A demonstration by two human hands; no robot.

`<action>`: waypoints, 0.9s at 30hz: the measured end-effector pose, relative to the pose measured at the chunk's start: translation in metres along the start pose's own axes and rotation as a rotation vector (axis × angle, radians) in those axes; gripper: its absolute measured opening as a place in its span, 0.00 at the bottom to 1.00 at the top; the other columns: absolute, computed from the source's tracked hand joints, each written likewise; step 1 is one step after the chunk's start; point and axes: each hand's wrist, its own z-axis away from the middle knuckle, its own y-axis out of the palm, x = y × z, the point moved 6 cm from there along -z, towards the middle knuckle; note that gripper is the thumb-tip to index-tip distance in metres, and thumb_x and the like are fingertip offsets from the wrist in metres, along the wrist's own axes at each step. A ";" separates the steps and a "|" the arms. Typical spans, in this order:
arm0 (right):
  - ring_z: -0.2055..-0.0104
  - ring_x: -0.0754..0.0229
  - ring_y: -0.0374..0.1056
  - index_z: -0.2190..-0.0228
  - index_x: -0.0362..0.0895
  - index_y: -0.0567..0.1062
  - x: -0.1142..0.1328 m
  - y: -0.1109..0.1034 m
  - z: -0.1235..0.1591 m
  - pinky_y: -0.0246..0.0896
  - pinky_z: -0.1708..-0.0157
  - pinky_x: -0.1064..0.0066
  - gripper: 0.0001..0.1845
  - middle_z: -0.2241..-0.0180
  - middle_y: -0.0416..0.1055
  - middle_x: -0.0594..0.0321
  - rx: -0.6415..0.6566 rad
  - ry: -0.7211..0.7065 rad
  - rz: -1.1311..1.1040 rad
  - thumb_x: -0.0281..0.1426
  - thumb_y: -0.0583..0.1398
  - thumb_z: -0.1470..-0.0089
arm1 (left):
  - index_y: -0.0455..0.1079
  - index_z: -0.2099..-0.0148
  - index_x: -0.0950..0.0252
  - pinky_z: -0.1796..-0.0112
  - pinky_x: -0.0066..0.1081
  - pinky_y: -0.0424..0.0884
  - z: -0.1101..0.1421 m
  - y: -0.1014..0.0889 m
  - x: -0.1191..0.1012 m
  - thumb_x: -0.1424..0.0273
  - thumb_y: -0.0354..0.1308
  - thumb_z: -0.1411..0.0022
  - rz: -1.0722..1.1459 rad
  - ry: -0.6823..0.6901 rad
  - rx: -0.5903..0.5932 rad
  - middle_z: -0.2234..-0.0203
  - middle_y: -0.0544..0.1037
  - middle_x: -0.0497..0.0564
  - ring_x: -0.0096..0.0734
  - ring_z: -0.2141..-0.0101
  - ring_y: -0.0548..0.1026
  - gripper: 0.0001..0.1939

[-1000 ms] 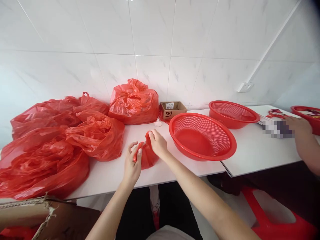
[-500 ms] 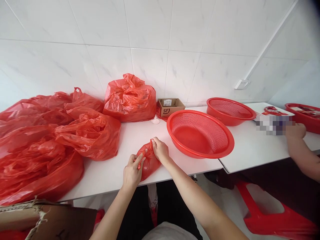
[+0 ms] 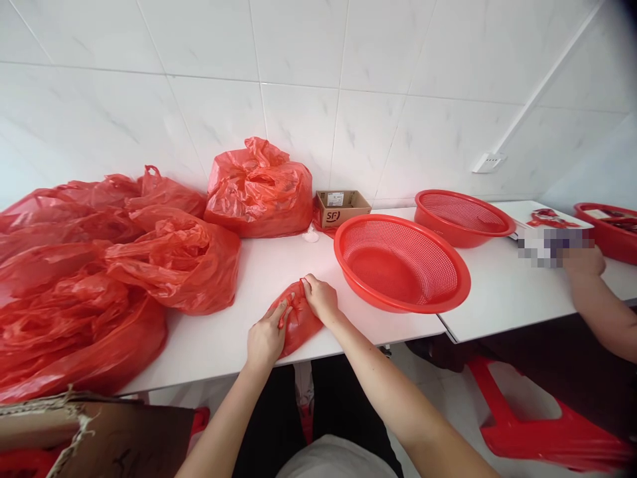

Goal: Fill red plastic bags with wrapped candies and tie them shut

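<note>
On my left, bulging red bags (image 3: pixel 182 262) crowd the white table (image 3: pixel 209 345). My left hand (image 3: pixel 266 337) and right hand (image 3: pixel 320 297) both pinch the gathered top of a small red bag (image 3: pixel 302 326) near the table's front edge, fingertips seemingly closed on plastic; right of it sits a red basket (image 3: pixel 388 272).

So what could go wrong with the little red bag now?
The little bag sits right by the front edge of the table, so it might slip off. The left hand and right hand both pinch its thin plastic, and a hard pull could tear it. The near basket is close to the right arm, which could bump it.
</note>
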 end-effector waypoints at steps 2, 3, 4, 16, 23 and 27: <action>0.71 0.62 0.67 0.60 0.49 0.71 0.001 0.001 0.000 0.43 0.74 0.72 0.18 0.69 0.75 0.64 0.006 0.004 0.028 0.38 0.43 0.32 | 0.67 0.38 0.54 0.70 0.30 0.62 0.000 0.001 0.000 0.67 0.44 0.31 -0.019 -0.010 0.014 0.60 0.80 0.54 0.37 0.68 0.76 0.22; 0.71 0.61 0.68 0.61 0.49 0.71 0.001 0.002 0.000 0.44 0.73 0.72 0.18 0.69 0.76 0.64 0.010 0.006 0.040 0.38 0.44 0.32 | 0.67 0.38 0.54 0.70 0.30 0.61 -0.001 0.002 0.000 0.67 0.44 0.31 -0.029 -0.014 0.021 0.61 0.81 0.54 0.37 0.69 0.76 0.22; 0.70 0.61 0.68 0.61 0.49 0.71 0.002 0.003 0.000 0.45 0.73 0.72 0.18 0.69 0.76 0.63 0.014 0.009 0.051 0.38 0.44 0.32 | 0.66 0.38 0.54 0.71 0.30 0.61 -0.001 0.002 0.000 0.68 0.44 0.31 -0.037 -0.017 0.028 0.63 0.81 0.54 0.37 0.69 0.76 0.22; 0.67 0.58 0.70 0.59 0.47 0.71 0.004 0.008 0.002 0.51 0.69 0.71 0.17 0.66 0.76 0.58 0.040 0.046 0.022 0.38 0.45 0.33 | 0.67 0.38 0.56 0.70 0.33 0.63 -0.002 0.002 -0.004 0.70 0.43 0.33 -0.035 -0.060 0.082 0.63 0.80 0.56 0.42 0.68 0.76 0.24; 0.68 0.61 0.67 0.70 0.45 0.70 -0.015 -0.007 -0.025 0.53 0.70 0.73 0.18 0.69 0.74 0.61 0.115 0.067 -0.185 0.36 0.46 0.34 | 0.73 0.46 0.56 0.59 0.33 0.71 0.001 -0.043 -0.004 0.56 0.41 0.30 0.143 0.066 0.108 0.60 0.78 0.52 0.36 0.61 0.76 0.23; 0.68 0.63 0.66 0.70 0.44 0.67 -0.020 -0.014 -0.040 0.55 0.68 0.73 0.18 0.68 0.72 0.61 0.079 0.105 -0.289 0.31 0.42 0.34 | 0.77 0.59 0.57 0.49 0.37 0.68 0.032 -0.072 -0.021 0.59 0.45 0.31 0.227 0.267 0.133 0.52 0.73 0.53 0.38 0.49 0.70 0.19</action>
